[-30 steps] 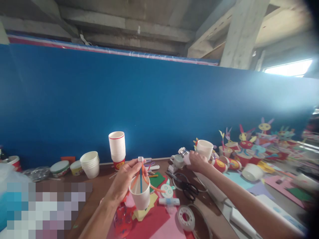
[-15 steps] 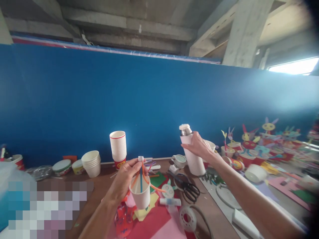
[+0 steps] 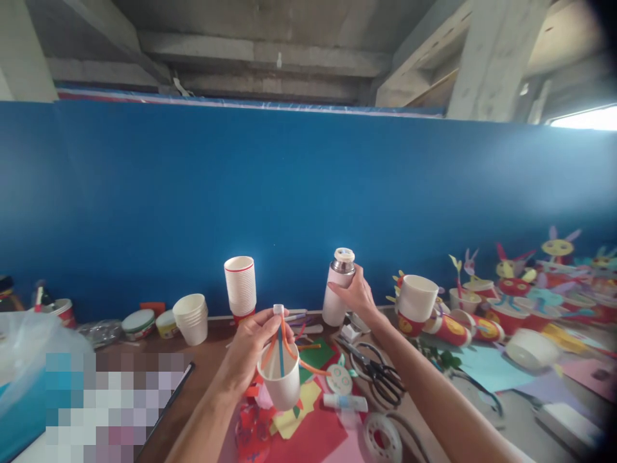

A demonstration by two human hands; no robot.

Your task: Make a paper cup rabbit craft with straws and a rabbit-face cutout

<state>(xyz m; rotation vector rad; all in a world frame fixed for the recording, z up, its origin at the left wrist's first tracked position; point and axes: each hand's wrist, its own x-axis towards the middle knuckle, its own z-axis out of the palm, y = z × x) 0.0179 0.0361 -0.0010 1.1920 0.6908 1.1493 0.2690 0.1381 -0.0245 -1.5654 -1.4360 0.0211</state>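
Observation:
My left hand (image 3: 258, 341) is closed near a white paper cup (image 3: 280, 386). It pinches a small white piece (image 3: 278, 309) with orange strips (image 3: 291, 346) and a blue strip (image 3: 281, 352) hanging from it into and over the cup. Whether its fingers also touch the cup is hidden. My right hand (image 3: 355, 292) is wrapped round a white thermos flask (image 3: 335, 297) with a steel neck, upright at the back of the table by the blue panel. Below it lie black scissors (image 3: 380, 376) and a round paper face (image 3: 340, 379).
A tall stack of paper cups (image 3: 240, 286) and a shorter stack (image 3: 191, 318) stand at the back left. A glue stick (image 3: 345, 403), a tape roll (image 3: 382, 437) and coloured paper (image 3: 313, 444) lie in front. Several decorated cups (image 3: 511, 302) crowd the right side.
The thermos flask has moved left in my right hand, from a leaning pose to upright. Behind it, a white cup on the right has come into view. My left hand keeps its pinch.

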